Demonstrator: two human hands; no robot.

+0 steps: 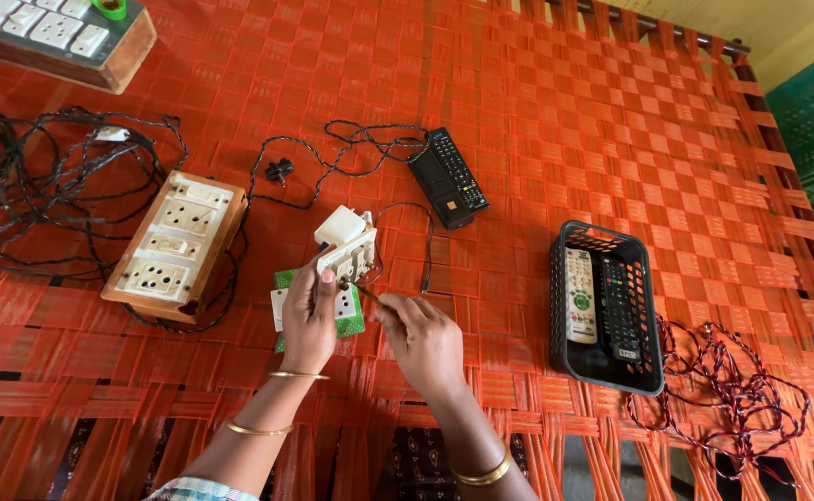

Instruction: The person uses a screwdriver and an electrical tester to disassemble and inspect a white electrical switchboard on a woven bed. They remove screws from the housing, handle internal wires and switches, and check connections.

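Left hand is clamped round the white switch plate, tilting it up over the green board, near the middle of the orange woven cot. Right hand pinches a thin tool, tip right at the plate's back. Light, rigid plastic, I'd say, with fragile terminals, so best gripped by the edges. Wooden socket box sits left; black basket of remotes right.

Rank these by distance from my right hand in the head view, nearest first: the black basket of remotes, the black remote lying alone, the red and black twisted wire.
From the right hand:
1. Black remote, up ahead.
2. Black basket, to the right.
3. Red and black twisted wire, far right.
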